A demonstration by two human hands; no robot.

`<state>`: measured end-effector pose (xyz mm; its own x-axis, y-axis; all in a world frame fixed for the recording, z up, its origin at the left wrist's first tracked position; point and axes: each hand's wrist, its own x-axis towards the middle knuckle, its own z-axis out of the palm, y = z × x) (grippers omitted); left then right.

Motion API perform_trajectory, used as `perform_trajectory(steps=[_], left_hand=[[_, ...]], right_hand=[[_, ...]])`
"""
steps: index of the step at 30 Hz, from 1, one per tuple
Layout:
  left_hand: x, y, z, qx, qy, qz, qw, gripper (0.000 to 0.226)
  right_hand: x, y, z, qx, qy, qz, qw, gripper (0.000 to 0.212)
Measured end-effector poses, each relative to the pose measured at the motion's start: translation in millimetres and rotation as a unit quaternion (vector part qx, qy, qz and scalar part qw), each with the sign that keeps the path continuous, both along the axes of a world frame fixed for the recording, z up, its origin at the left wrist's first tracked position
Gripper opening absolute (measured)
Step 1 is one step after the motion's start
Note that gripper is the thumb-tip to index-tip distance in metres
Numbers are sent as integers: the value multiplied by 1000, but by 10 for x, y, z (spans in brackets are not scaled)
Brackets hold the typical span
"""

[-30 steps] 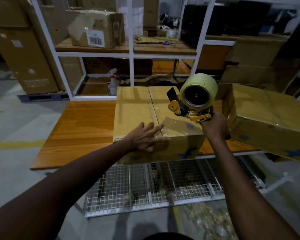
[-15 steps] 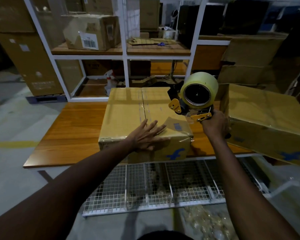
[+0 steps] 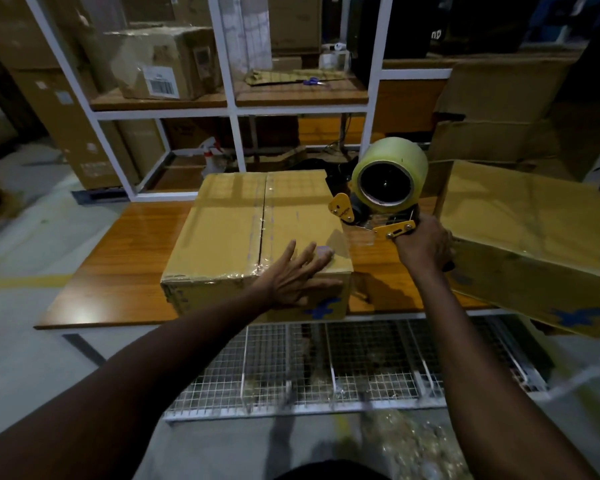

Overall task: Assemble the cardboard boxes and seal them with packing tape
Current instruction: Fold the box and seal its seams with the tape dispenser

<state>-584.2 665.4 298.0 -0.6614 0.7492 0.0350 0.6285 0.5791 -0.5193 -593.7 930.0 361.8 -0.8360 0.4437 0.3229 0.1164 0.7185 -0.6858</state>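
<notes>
A closed cardboard box [image 3: 229,230] sits on the wooden table [image 3: 125,268], with clear tape running along its centre seam and over the near edge. My left hand [image 3: 297,275] lies flat with spread fingers on the box's near right corner. My right hand [image 3: 423,245] grips the handle of a tape dispenser [image 3: 381,188] with a yellow-green roll, held in the air just right of the box. A second cardboard box [image 3: 530,244] lies tilted at the table's right end.
White metal shelving [image 3: 229,109] behind the table carries a labelled carton [image 3: 160,64], flat cardboard and scissors [image 3: 314,81]. A spray bottle [image 3: 212,157] stands behind the table. Wire-mesh racks [image 3: 326,368] sit under the table. Tall cartons [image 3: 70,126] stand at left.
The box has slid left and further onto the table under my left hand. The tape dispenser stays lifted beside its right edge.
</notes>
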Motion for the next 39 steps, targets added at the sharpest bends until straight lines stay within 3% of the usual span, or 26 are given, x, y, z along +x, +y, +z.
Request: perform_trajectory(steps=[3,6,9,11,16,21,29,39], left_hand=[[97,113,-115,35,-26,19,999,75],[217,305,-138,128,-86,51,987,63],[303,614,-169,340,-108,154,921,61],[277,808,-139,403,-74,221,885,55],[178,976,-106,340,-19,282,897,49],[166,1074,-139,343,10,320,883,52],[68,1229,-79,290,-77,405,864,89],[248,832,-3,301,-142,361,871,90]], right_hand=[[26,102,59,5,-11,-3,1000,10],[-3,223,75,6,-15,-3,1000,11],[-38,322,104,6,-9,5,1000,12],[-75,374,110,-4,-5,20,1000,14],[-139,476,158,-20,-3,57,998,15],[-179,531,199,-18,-16,70,997,20],[-197,482,212,-13,-20,76,997,16],[-203,22,283,5,9,90,996,14]])
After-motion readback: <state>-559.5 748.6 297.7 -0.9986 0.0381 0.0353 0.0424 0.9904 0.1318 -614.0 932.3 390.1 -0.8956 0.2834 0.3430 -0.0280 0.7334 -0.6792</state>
